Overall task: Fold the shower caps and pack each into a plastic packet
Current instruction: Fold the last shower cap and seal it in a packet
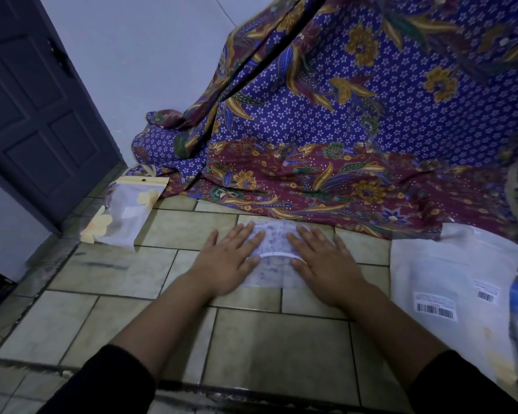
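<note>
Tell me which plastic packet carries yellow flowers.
The flowered packet lying on the left, by the door; the white packets on the right show barcode labels instead.

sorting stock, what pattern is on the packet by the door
Yellow flowers on the packet, head view.

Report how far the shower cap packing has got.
Done, probably: the flowered packet near the door seems to hold something white. In hand: the left hand and right hand press a shower cap flat on the tiled floor, mid-fold. Left: finish that fold and pack it; the white barcoded bags on the right may hold more.
</note>
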